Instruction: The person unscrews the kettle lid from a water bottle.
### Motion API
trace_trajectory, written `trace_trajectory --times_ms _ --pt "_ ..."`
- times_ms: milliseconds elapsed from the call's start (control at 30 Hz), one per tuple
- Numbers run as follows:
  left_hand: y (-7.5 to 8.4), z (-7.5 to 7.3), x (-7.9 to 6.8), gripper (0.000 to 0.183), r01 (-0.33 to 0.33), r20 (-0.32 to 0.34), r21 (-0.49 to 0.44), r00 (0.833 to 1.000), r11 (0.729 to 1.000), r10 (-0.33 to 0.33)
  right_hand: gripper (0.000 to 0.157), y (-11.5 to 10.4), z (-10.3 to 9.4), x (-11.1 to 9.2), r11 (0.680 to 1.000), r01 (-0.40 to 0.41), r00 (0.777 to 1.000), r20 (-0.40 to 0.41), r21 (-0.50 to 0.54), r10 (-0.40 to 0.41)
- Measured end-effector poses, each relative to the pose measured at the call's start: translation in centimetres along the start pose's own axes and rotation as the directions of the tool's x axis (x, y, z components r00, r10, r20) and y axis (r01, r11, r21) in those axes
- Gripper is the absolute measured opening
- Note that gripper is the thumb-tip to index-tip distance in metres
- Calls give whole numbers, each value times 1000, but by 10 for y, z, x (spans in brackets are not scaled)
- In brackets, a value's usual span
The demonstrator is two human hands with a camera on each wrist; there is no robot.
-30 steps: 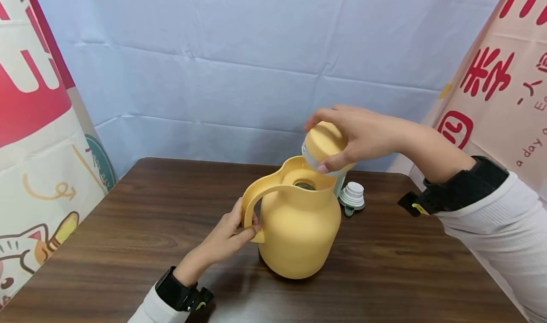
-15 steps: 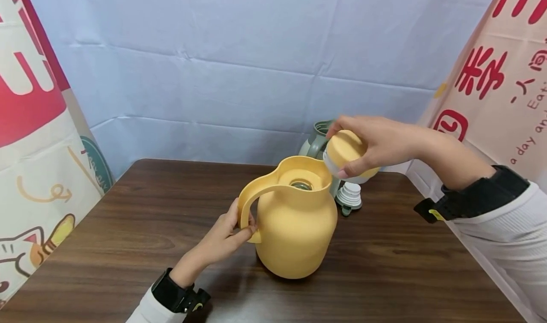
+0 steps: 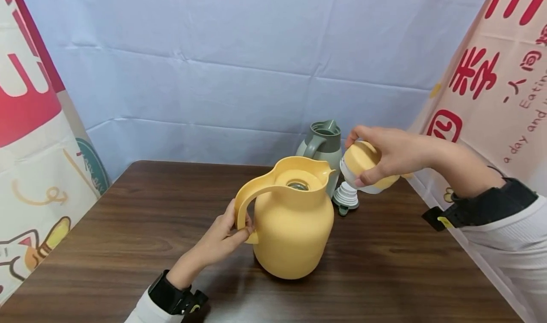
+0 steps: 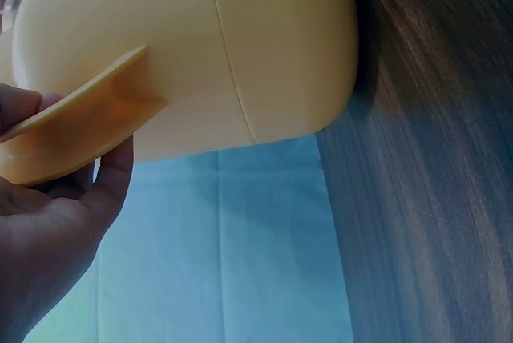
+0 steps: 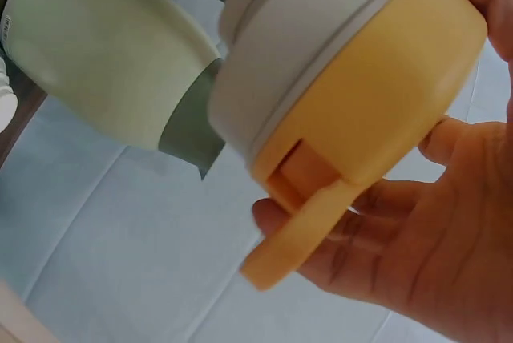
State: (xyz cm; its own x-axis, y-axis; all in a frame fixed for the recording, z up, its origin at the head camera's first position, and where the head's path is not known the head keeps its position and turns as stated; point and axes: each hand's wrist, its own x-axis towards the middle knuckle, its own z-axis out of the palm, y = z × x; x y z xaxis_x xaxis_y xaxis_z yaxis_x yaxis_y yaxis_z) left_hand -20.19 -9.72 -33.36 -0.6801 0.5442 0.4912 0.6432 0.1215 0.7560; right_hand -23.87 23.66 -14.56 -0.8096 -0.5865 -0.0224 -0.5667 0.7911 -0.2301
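Note:
A yellow thermos jug (image 3: 295, 232) stands upright on the table, its top uncovered and its round mouth showing. My left hand (image 3: 224, 232) grips the jug's handle, fingers curled round its lower part; the left wrist view shows the same handle (image 4: 88, 119) between thumb and fingers. In the air right of the jug, my right hand (image 3: 395, 154) holds the jug's lid (image 3: 363, 164), tilted. The right wrist view shows the lid (image 5: 377, 78) close up, with a yellow top, a white lower part and a yellow lever sticking out. The lid is apart from the jug.
Behind the yellow jug stands a green thermos jug (image 3: 325, 145), its top uncovered. Its white, ridged stopper (image 3: 346, 197) with a green base lies on the brown wooden table (image 3: 171, 204). Cloth backdrops (image 3: 192, 76) hang behind and at both sides.
My right hand has carried the lid to the right and slightly down, away from the yellow jug's mouth, bringing the green jug into view. My left hand keeps its grip on the handle.

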Motion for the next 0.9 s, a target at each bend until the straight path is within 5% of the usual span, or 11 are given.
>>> trace_trajectory --times_ms 400,900 --pt "-1 1 0 32 -2 -2 -1 1000 1000 2 55 22 26 -8 994 -108 989 98 -33 111" --pt "-3 0 1 33 -5 -3 -5 1000 1000 5 66 28 72 -10 983 -171 969 169 -59 179"
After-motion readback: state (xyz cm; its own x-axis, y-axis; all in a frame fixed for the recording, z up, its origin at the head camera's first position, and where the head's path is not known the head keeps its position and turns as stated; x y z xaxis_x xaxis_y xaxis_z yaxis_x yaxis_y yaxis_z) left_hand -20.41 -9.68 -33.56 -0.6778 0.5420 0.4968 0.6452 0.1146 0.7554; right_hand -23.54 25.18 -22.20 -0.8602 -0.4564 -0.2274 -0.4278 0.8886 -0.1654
